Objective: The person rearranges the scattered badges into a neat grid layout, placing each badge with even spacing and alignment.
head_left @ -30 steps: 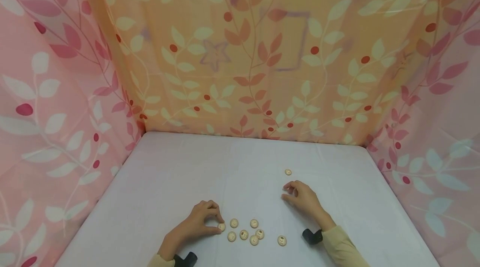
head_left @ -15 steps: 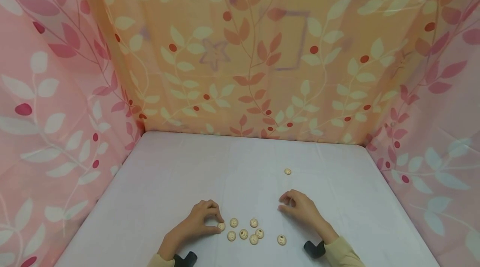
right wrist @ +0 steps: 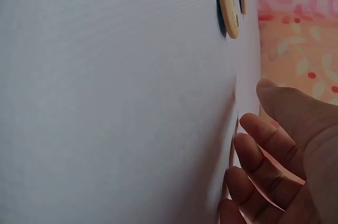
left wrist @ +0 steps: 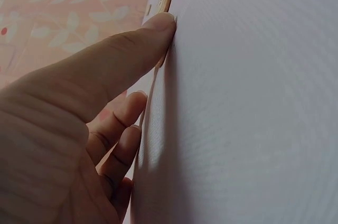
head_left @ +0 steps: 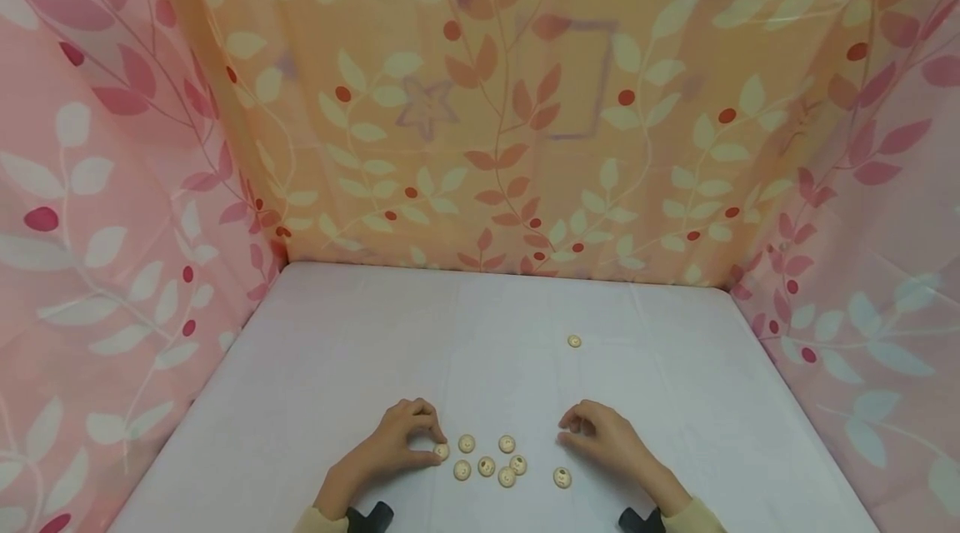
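Note:
My left hand (head_left: 397, 436) pinches a small round wooden disc (head_left: 442, 452) between thumb and fingers, at the left end of a loose group on the table. In the left wrist view the thumb (left wrist: 134, 42) covers most of that disc. Several similar pale discs lie just right of it, among them an upper one (head_left: 507, 444) and a lower one (head_left: 507, 477); dark face-like marks show on them. My right hand (head_left: 609, 437) hovers low with loosely bent fingers and holds nothing. Nearest to it lies a single disc (head_left: 562, 478), also large in the right wrist view (right wrist: 228, 10).
Farther back on the white-covered table (head_left: 360, 333) lies one lone disc (head_left: 574, 341). A patterned orange curtain (head_left: 502, 100) hangs behind the table, with pink floral cloth (head_left: 67, 366) along the sides. Black wrist devices (head_left: 371, 518) sit at both wrists.
My right hand has drawn back toward the near edge, away from the lone far disc. The left hand stays in place on its disc, and the other discs have not moved.

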A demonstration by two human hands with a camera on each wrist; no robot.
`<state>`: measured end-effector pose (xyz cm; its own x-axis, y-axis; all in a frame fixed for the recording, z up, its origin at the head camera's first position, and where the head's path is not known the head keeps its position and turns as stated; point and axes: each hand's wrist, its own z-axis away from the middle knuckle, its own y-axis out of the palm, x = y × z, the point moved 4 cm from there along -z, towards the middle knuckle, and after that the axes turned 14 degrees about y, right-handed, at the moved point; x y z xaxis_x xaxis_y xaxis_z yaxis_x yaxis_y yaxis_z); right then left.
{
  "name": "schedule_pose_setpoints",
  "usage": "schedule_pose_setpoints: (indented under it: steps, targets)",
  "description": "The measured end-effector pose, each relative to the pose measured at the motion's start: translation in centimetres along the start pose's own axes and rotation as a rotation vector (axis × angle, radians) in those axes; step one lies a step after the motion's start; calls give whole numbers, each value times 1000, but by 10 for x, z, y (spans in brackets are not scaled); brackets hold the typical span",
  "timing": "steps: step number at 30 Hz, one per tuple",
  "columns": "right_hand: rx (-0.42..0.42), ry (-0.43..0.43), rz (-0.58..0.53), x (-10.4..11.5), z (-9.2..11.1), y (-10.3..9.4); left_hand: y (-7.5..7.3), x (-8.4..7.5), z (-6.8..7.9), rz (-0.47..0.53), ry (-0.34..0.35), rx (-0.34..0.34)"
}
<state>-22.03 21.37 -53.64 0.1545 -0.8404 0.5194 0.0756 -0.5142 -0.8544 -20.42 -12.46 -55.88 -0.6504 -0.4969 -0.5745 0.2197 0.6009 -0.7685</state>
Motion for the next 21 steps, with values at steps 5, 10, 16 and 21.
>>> schedule_pose_setpoints:
  steps: [5, 10, 16, 21]
  targets:
    - [64, -37, -15, 0, 9, 0, 0, 0, 0, -6, 2, 2]
    - [115, -122, -46, 1, 18, 2, -1, -1, 0, -3, -6, 1]
    - [121, -254, -90, 5, 28, 3, -2, -2, 0, -3, 8, -6]
    - [115, -248, -32, 7, 35, 4, 0, -1, 0, -4, 12, -9]
